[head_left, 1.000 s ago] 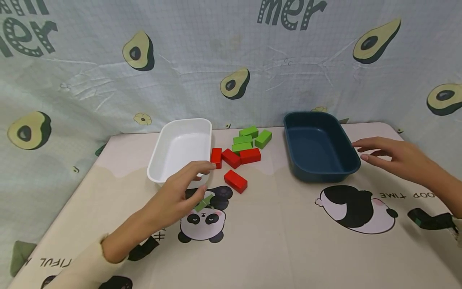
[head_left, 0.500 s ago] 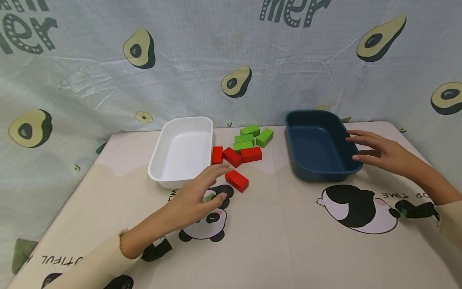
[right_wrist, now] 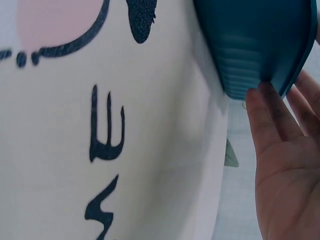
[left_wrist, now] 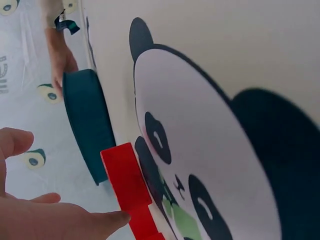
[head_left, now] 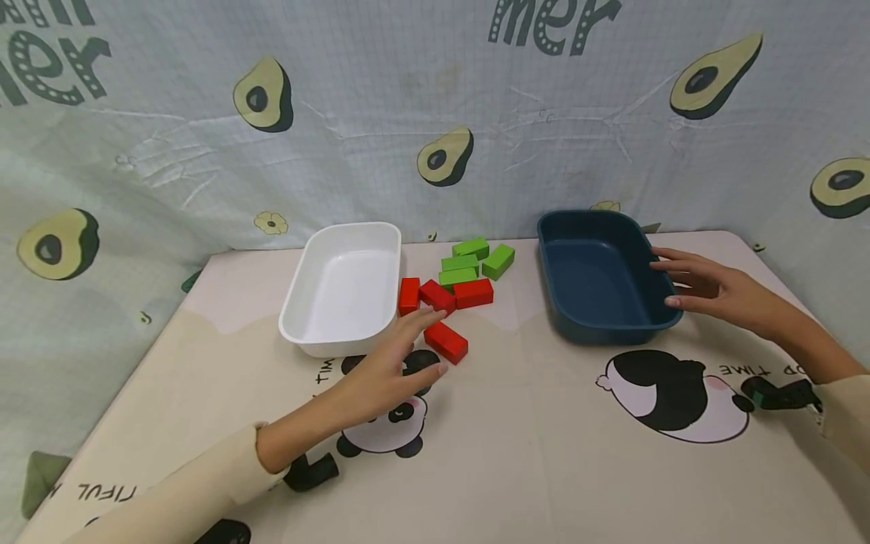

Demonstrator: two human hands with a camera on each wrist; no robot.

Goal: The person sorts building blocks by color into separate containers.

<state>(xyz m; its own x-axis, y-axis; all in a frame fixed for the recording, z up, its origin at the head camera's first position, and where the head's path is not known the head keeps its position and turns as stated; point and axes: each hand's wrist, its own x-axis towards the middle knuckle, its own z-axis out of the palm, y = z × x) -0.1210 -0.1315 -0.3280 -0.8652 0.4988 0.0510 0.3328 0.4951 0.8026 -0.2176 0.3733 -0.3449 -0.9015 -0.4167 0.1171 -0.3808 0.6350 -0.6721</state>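
My left hand (head_left: 390,370) hovers with fingers spread beside a lone red block (head_left: 445,342), holding nothing. In the left wrist view a fingertip overlaps the edge of the red blocks (left_wrist: 126,175). More red blocks (head_left: 473,293) lie just behind, next to several green blocks (head_left: 498,261). At the right, my right hand (head_left: 730,295) touches the side of a dark blue bin (head_left: 612,332), its fingers loosely bent over the rim. The right wrist view has these fingers (right_wrist: 262,117) against the bin's outer wall (right_wrist: 245,55).
A white bin (head_left: 340,344) stands left of the blocks, its inside bare. The table cloth (head_left: 516,453) bears panda prints and lettering. A hanging avocado-print cloth (head_left: 353,113) closes off the back. Each wrist carries a dark strap-like device (head_left: 782,393).
My left hand has moved right, from the white bin's front corner to the lone red block. The right hand has come left onto the blue bin's rim. The blocks have stayed put.
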